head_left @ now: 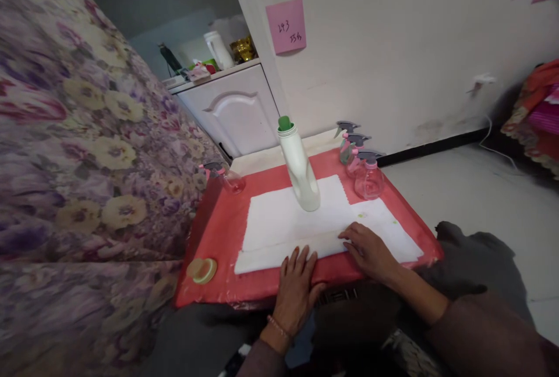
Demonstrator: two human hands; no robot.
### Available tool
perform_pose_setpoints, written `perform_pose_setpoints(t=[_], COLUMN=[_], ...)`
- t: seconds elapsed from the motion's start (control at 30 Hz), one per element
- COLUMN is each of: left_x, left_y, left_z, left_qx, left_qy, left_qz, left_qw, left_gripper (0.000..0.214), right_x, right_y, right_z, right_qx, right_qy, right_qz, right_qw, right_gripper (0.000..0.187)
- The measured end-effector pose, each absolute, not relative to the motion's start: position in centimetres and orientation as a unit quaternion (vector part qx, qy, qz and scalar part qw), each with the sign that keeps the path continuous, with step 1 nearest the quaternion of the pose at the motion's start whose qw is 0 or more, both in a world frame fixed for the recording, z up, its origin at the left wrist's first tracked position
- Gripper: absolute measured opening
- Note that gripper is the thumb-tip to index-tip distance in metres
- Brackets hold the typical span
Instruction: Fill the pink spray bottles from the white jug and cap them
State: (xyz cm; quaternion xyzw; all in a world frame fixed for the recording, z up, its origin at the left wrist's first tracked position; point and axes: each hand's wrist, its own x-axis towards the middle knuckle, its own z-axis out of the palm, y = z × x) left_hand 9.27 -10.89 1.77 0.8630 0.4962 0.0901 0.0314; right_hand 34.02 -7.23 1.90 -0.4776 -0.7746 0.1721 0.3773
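A white cloth (275, 211) lies on the red-covered table, its near edge folded into a flat band. My left hand (297, 281), with a beaded bracelet at the wrist, lies with fingers stretched out on that folded edge. At the right end of the fold, my right hand (369, 250) has its thumb and fingertips curled on the cloth. A pale plastic bottle (301, 173) with a moulded handle stands on the cloth beyond my hands. Something green (285, 123) shows at its open, threaded neck. To the right, a second white piece of cloth (393, 231) has small green marks.
Several spray bottles (369, 182) stand along the table's right side. Another spray bottle (232, 181) is at the far left. A round lid (205, 271) lies near the front left corner. The flowered curtain (109, 162) hangs close on the left, and a cabinet (231, 109) stands behind.
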Motion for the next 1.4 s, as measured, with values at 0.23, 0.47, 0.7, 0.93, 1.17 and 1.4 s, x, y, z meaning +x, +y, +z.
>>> perform_pose_setpoints(t=[0.23,0.47,0.7,0.93,1.17,1.4], left_x=[8.9,9.3,9.3,8.2,3.3,2.2], left_y=[-11.1,-11.8,-12.0,-11.6,-9.4,-7.7], left_z=[1.5,1.4,1.1,1.4,2.0,2.6], left_qx=[0.866,0.867,0.870,0.877,0.810,0.792], left_qy=[0.496,0.494,0.488,0.471,0.581,0.606], left_qz=[0.044,0.060,0.059,0.086,0.081,0.068], left_qw=[0.033,0.027,0.029,0.030,0.007,0.005], left_gripper=[0.065,0.068,0.068,0.061,0.043,0.039], right_x=[33.4,33.1,32.7,33.0,35.1,35.2], right_y=[-7.4,-7.9,-7.8,-7.7,-5.9,-5.3], right_z=[1.1,1.6,1.1,1.2,-0.1,-1.6], right_qx=[-0.488,-0.474,-0.474,-0.469,-0.530,-0.546], right_qy=[-0.804,-0.800,-0.813,-0.806,-0.777,-0.777], right_qz=[0.194,0.192,0.191,0.191,0.132,0.116], right_qw=[0.280,0.312,0.280,0.305,0.313,0.290], right_gripper=[0.022,0.024,0.026,0.024,0.027,0.034])
